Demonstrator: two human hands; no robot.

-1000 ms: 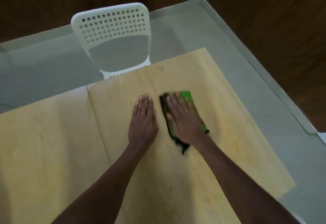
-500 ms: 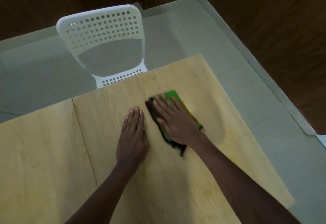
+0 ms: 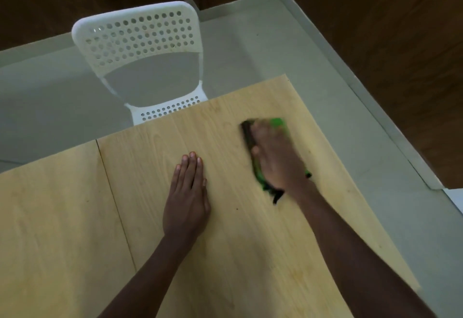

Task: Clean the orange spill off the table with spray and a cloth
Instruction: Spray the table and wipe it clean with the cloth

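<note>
Grey floor (image 3: 263, 49) with a raised edge strip running along the right, dark wood panelling behind it. Light wooden table (image 3: 250, 255) fills the near half, with a seam between two panels on the left. White perforated chair (image 3: 140, 39) stands at the far edge, seat tucked partly under the tabletop.

Left hand (image 3: 186, 202) lies palm down on the table, fingers straight and together, holding nothing. Right hand (image 3: 275, 157) presses flat on a green and dark cloth (image 3: 278, 122) at the far right of the table, well apart from the left hand. Hand and cloth are motion-blurred; fingers look extended over the cloth, not curled round it.

Faint yellowish staining on the wood at near right; hard to tell if it's spill or grain. No containers visible.
</note>
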